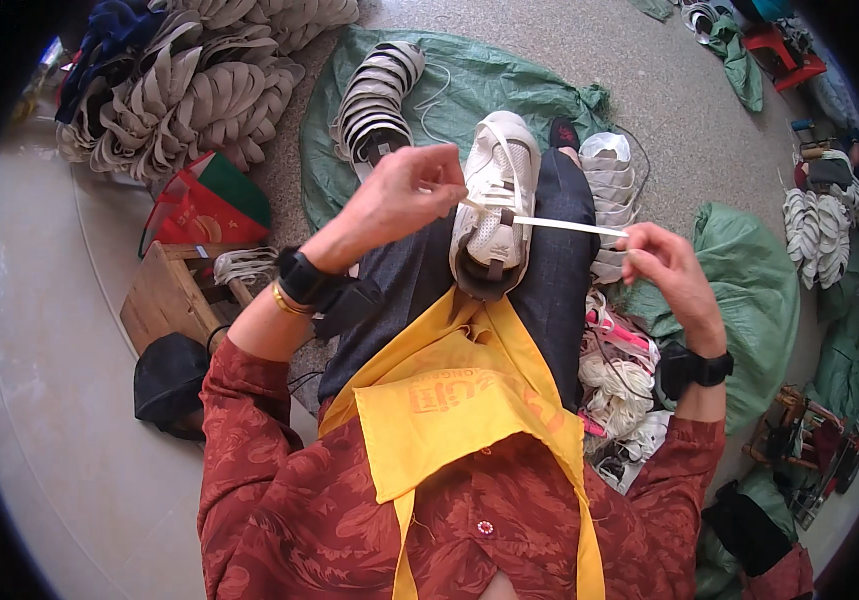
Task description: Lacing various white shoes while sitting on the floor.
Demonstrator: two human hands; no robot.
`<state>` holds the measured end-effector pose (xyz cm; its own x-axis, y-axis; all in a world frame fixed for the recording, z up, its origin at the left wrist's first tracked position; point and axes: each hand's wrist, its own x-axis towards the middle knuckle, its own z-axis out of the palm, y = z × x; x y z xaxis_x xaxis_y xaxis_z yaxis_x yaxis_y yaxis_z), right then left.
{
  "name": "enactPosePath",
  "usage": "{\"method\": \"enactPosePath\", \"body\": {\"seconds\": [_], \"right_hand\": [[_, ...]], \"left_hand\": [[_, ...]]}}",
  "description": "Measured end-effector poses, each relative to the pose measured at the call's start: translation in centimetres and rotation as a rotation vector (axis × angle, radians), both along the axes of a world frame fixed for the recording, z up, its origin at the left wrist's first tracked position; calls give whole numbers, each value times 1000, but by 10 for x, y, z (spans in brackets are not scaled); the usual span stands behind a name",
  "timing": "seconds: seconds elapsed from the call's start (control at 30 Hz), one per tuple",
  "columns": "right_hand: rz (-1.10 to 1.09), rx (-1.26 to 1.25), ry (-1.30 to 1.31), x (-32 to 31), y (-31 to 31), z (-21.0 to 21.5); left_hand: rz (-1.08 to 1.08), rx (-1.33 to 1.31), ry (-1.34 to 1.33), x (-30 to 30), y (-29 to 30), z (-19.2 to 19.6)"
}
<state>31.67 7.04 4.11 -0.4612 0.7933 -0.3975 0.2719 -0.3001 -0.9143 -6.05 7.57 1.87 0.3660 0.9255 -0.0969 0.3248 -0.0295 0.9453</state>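
A white sneaker [494, 190] with a dark lining and heel tab rests between my knees, toe pointing away from me. My right hand [671, 268] is closed in a pinch on one end of a flat white shoelace [569, 226], which stretches taut from the shoe's tongue out to the right. On the shoe's left side, my left hand [404, 195] is closed, its fingertips pinching a short light stretch of lace beside the eyelets. Part of that grip is hidden by the fingers. More lace crosses the shoe's front.
Stacked shoe uppers [379, 95] lie on a green sheet [489, 75] ahead, with more white uppers [609, 180] right of my leg. Bundled laces [619, 395] sit near my right thigh. At left are a wooden stool [164, 290], a red bag [204, 205] and a big upper pile [199, 100].
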Motion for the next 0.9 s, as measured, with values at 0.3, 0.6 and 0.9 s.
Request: {"method": "enactPosePath", "body": {"seconds": [0.3, 0.6, 0.9], "right_hand": [[-319, -129, 621, 7, -11, -16], [-415, -155, 897, 7, -18, -32], [-470, -192, 996, 20, -20, -51]], "left_hand": [[-50, -87, -270, -16, 15, 20], [-102, -136, -619, 20, 6, 16], [-100, -169, -640, 14, 7, 8]]}}
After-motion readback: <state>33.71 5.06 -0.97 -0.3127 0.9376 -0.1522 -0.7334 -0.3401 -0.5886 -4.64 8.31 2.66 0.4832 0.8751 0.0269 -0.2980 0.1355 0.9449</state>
